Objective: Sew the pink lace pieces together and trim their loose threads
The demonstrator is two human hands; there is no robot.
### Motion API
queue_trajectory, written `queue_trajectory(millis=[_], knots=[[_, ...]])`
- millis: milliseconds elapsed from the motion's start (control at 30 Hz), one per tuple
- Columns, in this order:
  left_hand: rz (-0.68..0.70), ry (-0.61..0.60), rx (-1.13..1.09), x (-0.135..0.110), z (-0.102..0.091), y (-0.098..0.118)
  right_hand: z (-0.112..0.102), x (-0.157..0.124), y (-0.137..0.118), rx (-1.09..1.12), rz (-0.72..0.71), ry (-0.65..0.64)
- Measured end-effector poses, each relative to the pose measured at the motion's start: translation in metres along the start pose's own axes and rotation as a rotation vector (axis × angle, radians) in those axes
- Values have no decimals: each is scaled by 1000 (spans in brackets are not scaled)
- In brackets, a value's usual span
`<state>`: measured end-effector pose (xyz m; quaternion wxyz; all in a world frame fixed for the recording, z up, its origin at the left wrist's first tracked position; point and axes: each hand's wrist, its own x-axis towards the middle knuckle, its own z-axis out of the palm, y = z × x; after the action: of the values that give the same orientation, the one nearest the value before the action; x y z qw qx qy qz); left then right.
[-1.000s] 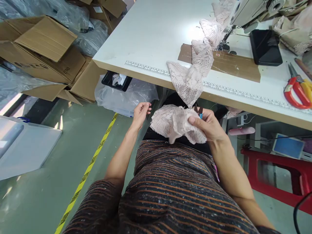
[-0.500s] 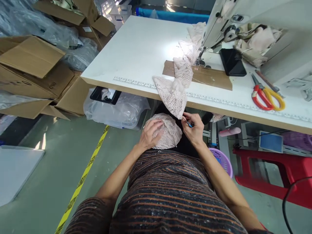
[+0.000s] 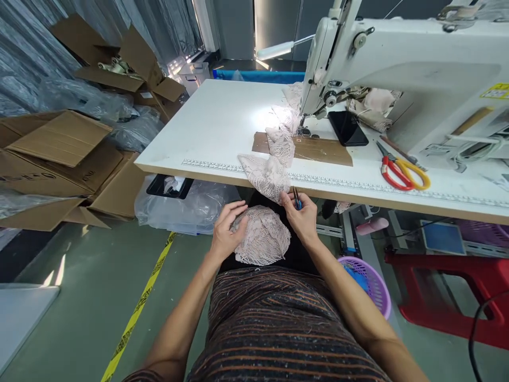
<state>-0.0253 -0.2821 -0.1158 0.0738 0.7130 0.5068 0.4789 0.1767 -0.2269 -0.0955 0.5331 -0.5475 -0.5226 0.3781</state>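
Pale pink lace pieces (image 3: 262, 239) lie stacked on my lap. At their left edge my left hand (image 3: 227, 231) hovers, fingers apart and thumb over the lace; whether it touches is unclear. My right hand (image 3: 301, 215) is closed around small blue-handled thread snips (image 3: 297, 199), whose dark blades point up. Its thumb and index finger are at the lower tip of a lace strip (image 3: 264, 178) that hangs over the table edge. From there the strip runs back up to the sewing machine (image 3: 324, 90) needle area.
On the white table (image 3: 222, 116) lie a brown card strip (image 3: 326, 152), a black phone (image 3: 348, 128) and red-and-yellow scissors (image 3: 403, 170). A printed ruler runs along the front edge. Below right are a purple basket (image 3: 371, 284) and a red stool (image 3: 441, 265); open cardboard boxes (image 3: 59, 143) stand left.
The view has tilted upward. My left hand has slid from the top of the lap lace to its left edge, fingers spreading. In my right hand the snips now point upward.
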Motion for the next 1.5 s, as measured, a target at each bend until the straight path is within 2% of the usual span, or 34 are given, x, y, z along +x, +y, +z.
queue_trajectory(millis=[133,367,567,667,733,800,900,1000,1033,1100,1233,1333,1400,1500], knots=[[-8,125,-17,19,-13,8,-3,1,0,-19,23,-57],[20,180,-101,38,-14,15,-2,5,1,-66,53,-95],[48,175,-165,47,-14,20,-7,-8,-15,45,-186,-126],[46,148,-227,53,-14,24,-17,-23,-31,30,-312,-248],[8,68,-284,56,-11,27,-23,-35,-40,47,-409,-372],[-73,-83,-388,56,-5,32,-28,-48,-47,96,-518,-515],[-265,-434,-722,49,4,39,-32,-64,-50,170,-667,-720],[-454,-715,-1063,37,7,45,-38,-73,-48,178,-734,-823],[-505,-749,-1089,34,5,46,-41,-74,-46,164,-725,-842],[-599,-737,-1000,29,-1,46,-46,-71,-41,121,-644,-851],[-723,-540,-774,27,-17,49,-48,-57,-26,-35,-247,-689],[-739,-486,-747,29,-25,54,-40,-48,-15,-104,-4,-641],[-738,-483,-732,29,-27,56,-32,-45,-11,-99,56,-664],[-739,-480,-715,30,-27,58,-23,-43,-12,-67,49,-680]])
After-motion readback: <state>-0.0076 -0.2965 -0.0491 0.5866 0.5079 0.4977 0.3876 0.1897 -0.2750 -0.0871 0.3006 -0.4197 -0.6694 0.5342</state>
